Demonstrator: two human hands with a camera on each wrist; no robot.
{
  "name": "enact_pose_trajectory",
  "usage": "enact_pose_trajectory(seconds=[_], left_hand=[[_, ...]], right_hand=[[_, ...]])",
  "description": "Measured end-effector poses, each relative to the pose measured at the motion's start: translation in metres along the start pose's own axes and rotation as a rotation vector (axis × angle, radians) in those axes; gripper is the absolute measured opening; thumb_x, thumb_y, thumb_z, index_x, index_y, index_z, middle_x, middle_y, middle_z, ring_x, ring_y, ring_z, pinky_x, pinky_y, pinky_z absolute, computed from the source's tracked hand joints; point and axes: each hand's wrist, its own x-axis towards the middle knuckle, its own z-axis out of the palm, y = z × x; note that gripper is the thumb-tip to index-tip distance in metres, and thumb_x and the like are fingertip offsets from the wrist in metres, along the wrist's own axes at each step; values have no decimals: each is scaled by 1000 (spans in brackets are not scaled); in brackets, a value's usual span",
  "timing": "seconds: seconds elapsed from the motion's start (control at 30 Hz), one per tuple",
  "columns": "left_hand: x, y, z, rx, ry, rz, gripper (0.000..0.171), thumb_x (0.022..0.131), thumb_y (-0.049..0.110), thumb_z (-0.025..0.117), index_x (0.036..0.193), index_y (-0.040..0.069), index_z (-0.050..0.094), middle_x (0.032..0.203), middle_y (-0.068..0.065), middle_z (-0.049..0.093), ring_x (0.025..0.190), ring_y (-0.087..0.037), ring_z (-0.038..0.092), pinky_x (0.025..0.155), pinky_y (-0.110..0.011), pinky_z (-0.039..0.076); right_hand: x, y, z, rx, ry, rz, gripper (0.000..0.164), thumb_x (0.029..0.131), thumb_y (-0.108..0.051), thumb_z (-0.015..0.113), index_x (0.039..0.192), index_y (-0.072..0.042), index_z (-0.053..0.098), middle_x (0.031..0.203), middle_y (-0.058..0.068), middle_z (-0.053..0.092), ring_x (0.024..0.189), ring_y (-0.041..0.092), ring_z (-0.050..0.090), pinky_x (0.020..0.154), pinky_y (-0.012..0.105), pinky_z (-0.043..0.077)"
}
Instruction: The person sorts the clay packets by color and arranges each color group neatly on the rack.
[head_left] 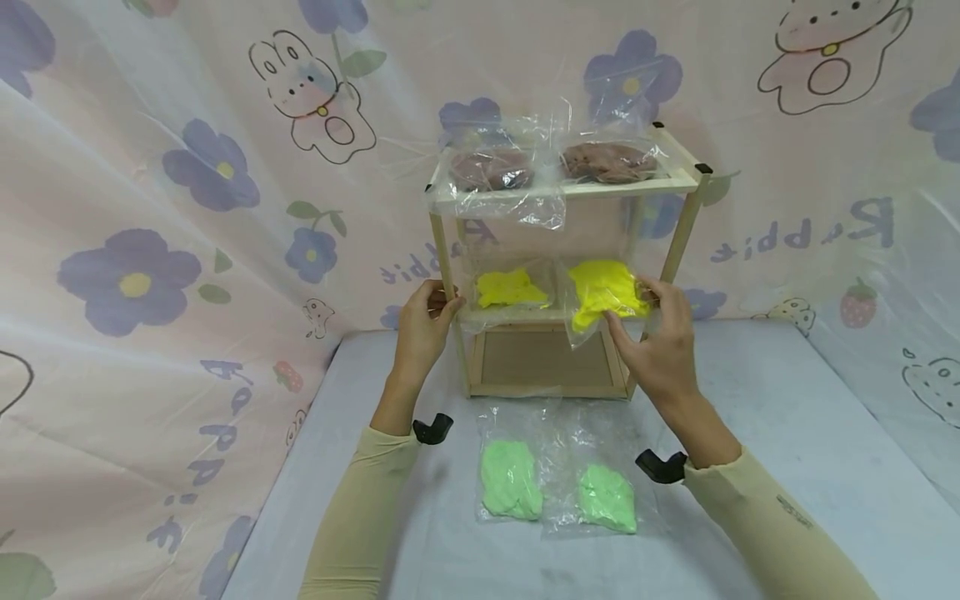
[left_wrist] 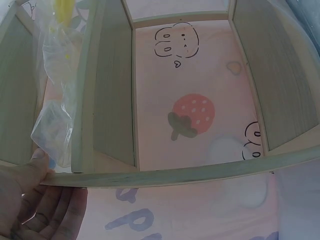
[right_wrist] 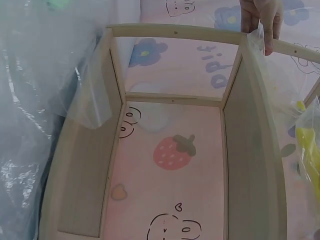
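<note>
A small wooden shelf rack (head_left: 630, 190) stands on the table. My left hand (head_left: 423, 325) grips its left front post, thumb in front and fingers behind, as the left wrist view also shows with the hand (left_wrist: 42, 200) beside the middle shelf. My right hand (head_left: 663, 333) pinches a clear bag of yellow clay-like stuff (head_left: 603, 287) by its right side, at the front of the middle shelf. Left of it on that shelf lies a second yellow bag (head_left: 510, 288). In the right wrist view only the left hand (right_wrist: 262, 20) appears.
Two bags of brown clay-like stuff, a left one (head_left: 491, 170) and a right one (head_left: 609, 162), lie on the top shelf. Two light green bags, one left (head_left: 512, 482) and one right (head_left: 606, 498), lie on the white tabletop (head_left: 772, 433) before the rack. A printed curtain (head_left: 135, 192) hangs behind.
</note>
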Motion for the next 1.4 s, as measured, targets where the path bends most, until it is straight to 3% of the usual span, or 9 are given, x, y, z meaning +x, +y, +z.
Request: enact_pose_trajectory(seconds=[0.2,0.63,0.9,1.07,1.17,1.4], left_hand=[[0,0,0,-3,-4,-7,29,101,15,76,123,-1,69,111,-17,73,107,-33,73,97,-40,63],[-1,1,-1,-3,-17,-4,29,101,17,76,123,0,68,112,-17,73,107,-33,73,97,-40,63],[-1,1,-1,9,-23,-18,30,101,17,76,124,0,68,113,-15,73,107,-32,72,99,-39,63],[-1,1,-1,9,-23,-13,31,101,17,76,125,0,68,114,-15,73,107,-31,72,98,-39,63],[-1,1,-2,13,-20,-10,31,101,17,76,125,0,68,113,-16,73,107,-32,72,97,-39,63],[-1,1,-2,24,-14,-1,30,101,17,76,124,0,68,112,-16,74,106,-32,72,96,-40,64]], right_hand=[[8,2,10,11,24,14,63,88,-2,88,140,10,55,124,30,60,109,43,55,97,37,43],[11,11,30,13,46,47,57,89,-6,89,134,11,59,122,28,62,109,41,56,96,40,46],[7,8,31,-5,-31,116,58,91,-9,88,138,10,59,132,28,61,121,43,57,104,52,49],[5,6,29,-15,-93,138,54,95,0,78,142,11,56,139,30,58,128,46,54,110,60,48],[5,4,27,-23,-126,147,52,96,3,73,144,12,54,142,31,56,131,47,53,112,61,48],[12,3,24,-92,-182,146,48,97,2,76,139,13,56,138,31,58,129,47,57,112,61,49]])
